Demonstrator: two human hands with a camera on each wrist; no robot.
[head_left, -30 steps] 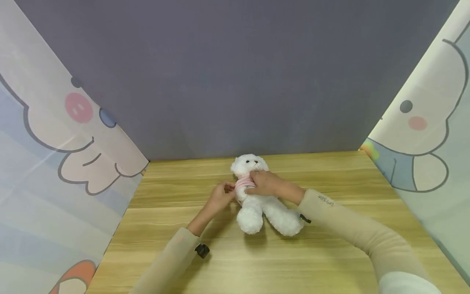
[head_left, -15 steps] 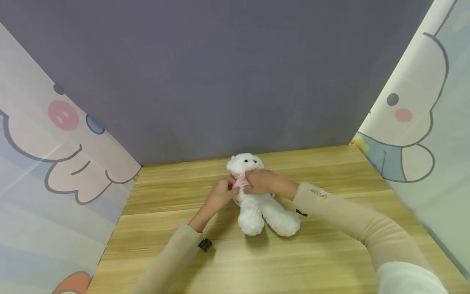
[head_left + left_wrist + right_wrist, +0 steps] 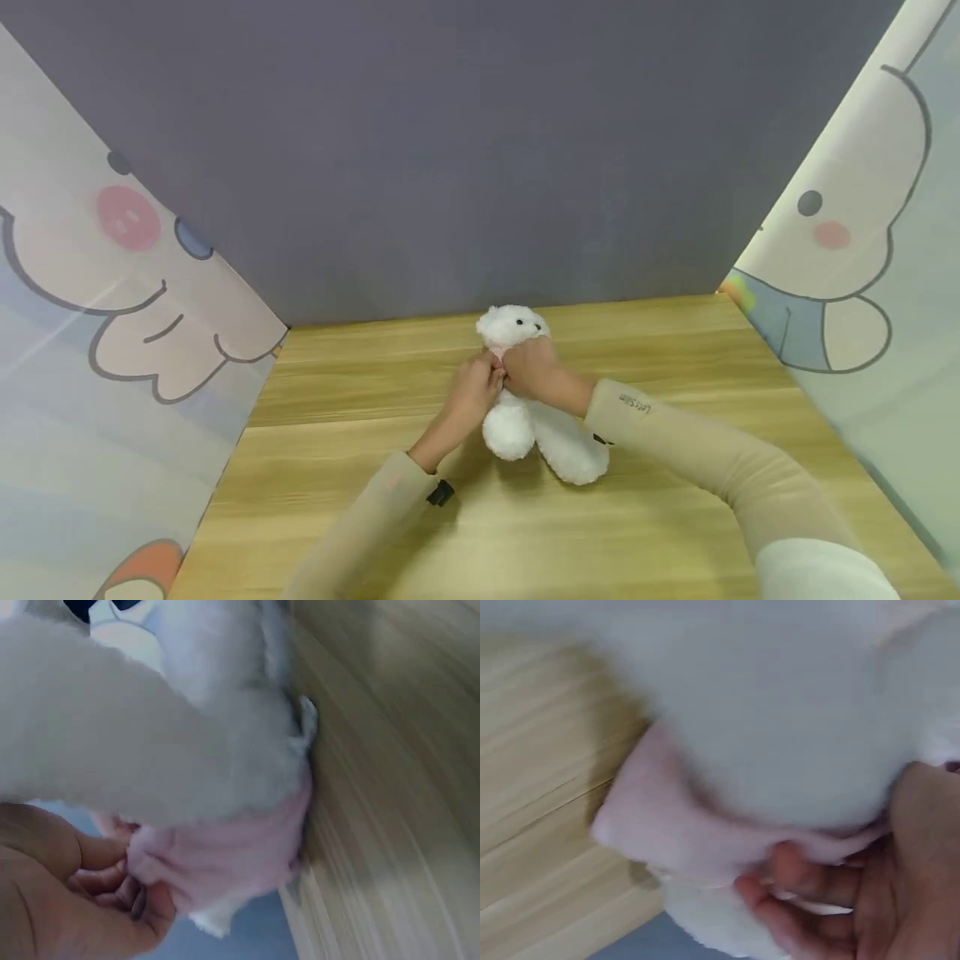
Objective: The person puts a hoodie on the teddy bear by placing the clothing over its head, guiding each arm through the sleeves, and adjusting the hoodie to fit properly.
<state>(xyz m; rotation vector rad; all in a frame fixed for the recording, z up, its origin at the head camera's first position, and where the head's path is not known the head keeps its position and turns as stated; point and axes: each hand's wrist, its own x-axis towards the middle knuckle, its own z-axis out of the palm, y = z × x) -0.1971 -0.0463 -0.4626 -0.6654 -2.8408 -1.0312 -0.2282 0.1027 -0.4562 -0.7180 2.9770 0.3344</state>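
Below the grey wall (image 3: 480,158), on the far part of the wooden table (image 3: 637,533), I see a white teddy bear (image 3: 508,429) lying legs toward the person, its middle mostly hidden by their hands. The left hand (image 3: 474,387) pinches a fold and the right hand (image 3: 534,371) curls its partly hidden fingers onto the pink cloth (image 3: 217,859) round the bear, blurred up close.
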